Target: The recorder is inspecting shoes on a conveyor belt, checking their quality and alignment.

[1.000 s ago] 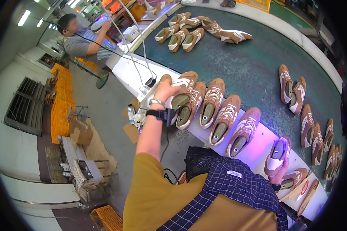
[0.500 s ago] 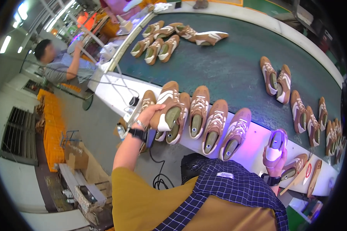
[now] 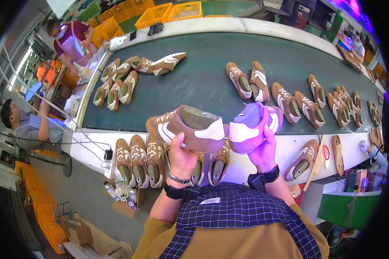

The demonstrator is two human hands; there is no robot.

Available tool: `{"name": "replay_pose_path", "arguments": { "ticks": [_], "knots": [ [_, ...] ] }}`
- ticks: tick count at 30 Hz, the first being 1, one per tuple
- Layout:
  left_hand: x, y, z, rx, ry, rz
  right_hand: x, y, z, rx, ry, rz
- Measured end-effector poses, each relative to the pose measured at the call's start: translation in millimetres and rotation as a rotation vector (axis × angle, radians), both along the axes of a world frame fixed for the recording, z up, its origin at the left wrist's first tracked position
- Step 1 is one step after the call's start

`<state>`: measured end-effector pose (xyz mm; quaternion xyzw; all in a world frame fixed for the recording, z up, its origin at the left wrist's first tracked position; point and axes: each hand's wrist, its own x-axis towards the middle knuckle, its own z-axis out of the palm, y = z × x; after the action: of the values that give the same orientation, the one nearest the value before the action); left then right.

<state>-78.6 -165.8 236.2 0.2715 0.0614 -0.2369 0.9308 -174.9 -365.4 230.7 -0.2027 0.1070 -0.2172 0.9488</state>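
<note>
Before my chest, my left hand (image 3: 182,156) grips a brown sneaker (image 3: 168,131) with white side stripes, turned sideways with its white heel to the right. My right hand (image 3: 264,152) holds a second sneaker (image 3: 246,137), tinted purple by the light, its heel beside the first one's. The two heels nearly meet; I cannot tell whether they touch. An olive insole shows inside each. Below my left hand, a row of similar sneakers (image 3: 138,159) stands on the white ledge (image 3: 90,144), partly hidden by my hands and the held shoe.
A green conveyor belt (image 3: 194,82) carries more sneakers (image 3: 285,101). On the ledge at right lie a single sneaker (image 3: 302,159), red-handled scissors (image 3: 326,154), a tan strip (image 3: 316,164) and a brown sole (image 3: 337,153). Co-workers (image 3: 75,39) stand at far left. Yellow crates (image 3: 183,12) sit behind the belt.
My left hand has lifted a sneaker from the row and moved right. My right hand has brought its sneaker inward, so both shoes now face heel to heel. The view has turned to the right.
</note>
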Motion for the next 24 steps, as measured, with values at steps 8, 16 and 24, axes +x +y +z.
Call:
{"name": "replay_pose_path", "arguments": {
  "ticks": [8, 16, 24],
  "knots": [
    [-14, -27, -8, 0.089, 0.030, -0.011, -10, -5, 5, -0.031, 0.071, -0.065],
    [-13, -36, -17, 0.106, 0.061, -0.002, -13, -9, -1, -0.084, 0.089, -0.111],
    [-14, -40, -20, 0.100, 0.076, -0.031, -13, -11, -5, -0.050, 0.126, -0.122]
  ]
}}
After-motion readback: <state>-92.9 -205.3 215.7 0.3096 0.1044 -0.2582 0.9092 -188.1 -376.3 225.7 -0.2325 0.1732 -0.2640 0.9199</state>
